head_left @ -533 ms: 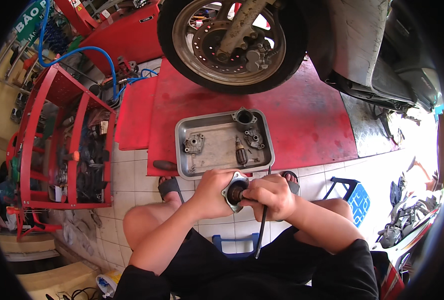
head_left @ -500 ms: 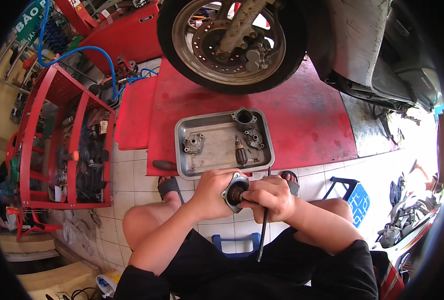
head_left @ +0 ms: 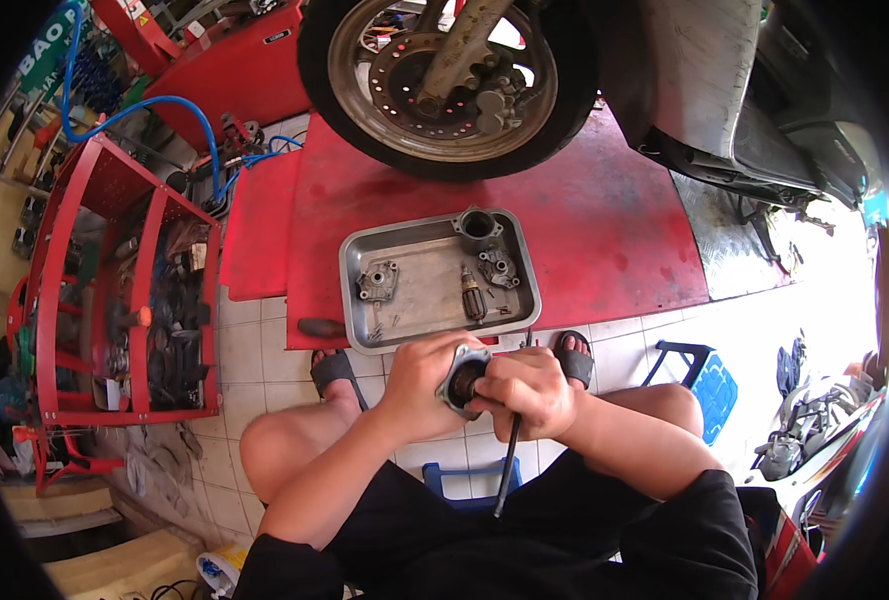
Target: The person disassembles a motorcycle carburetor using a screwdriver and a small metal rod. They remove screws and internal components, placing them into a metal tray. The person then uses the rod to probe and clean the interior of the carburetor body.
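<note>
My left hand is wrapped round a round metal housing with a flanged rim, its open end turned toward my right hand. The fingertips of my right hand reach into that opening. Within the same right fist is a thin dark rod, slanting down toward my lap; its upper end shows above the knuckles. What the right fingertips touch inside the housing is hidden. Beyond my hands, a metal tray holds a motor armature, a second open cylindrical housing, two cast metal covers and several small screws.
The tray lies on a red lift platform beneath a motorbike's front wheel. A dark-handled tool rests by the tray's left corner. Left stands a red tool cart; right, a blue stool.
The right fingertips sit a little deeper in the housing's opening, and the rod's lower end has swung slightly left. The whole view has shifted a bit; the tray's contents look unchanged.
</note>
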Tool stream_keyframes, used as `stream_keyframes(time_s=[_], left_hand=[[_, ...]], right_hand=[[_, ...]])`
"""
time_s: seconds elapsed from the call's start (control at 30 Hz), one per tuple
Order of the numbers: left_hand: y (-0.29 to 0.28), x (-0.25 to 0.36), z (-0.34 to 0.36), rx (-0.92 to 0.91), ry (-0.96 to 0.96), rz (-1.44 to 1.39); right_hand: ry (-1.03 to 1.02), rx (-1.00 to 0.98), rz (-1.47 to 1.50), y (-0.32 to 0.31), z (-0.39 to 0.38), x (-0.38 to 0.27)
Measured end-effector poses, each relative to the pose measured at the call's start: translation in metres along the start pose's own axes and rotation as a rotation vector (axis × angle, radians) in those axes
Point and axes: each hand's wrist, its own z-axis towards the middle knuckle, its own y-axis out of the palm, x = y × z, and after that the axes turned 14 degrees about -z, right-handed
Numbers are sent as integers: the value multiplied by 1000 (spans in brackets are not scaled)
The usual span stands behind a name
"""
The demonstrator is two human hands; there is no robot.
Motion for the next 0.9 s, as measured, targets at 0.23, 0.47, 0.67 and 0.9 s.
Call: stream_keyframes(time_s=[0.23, 0.47, 0.67, 0.9], left_hand=[[-55, 2, 11, 203, -146, -167], [-124, -8, 18, 1125, -278, -706], [-141, -9, 10, 1162, -247, -828], [-134, 5, 5, 975, -332, -830]], right_hand=[[385, -68, 19, -14, 31, 1], [768, -321, -84, 47, 46, 64], [549, -671, -273, 133, 62, 78], [441, -819, -356, 170, 68, 89]])
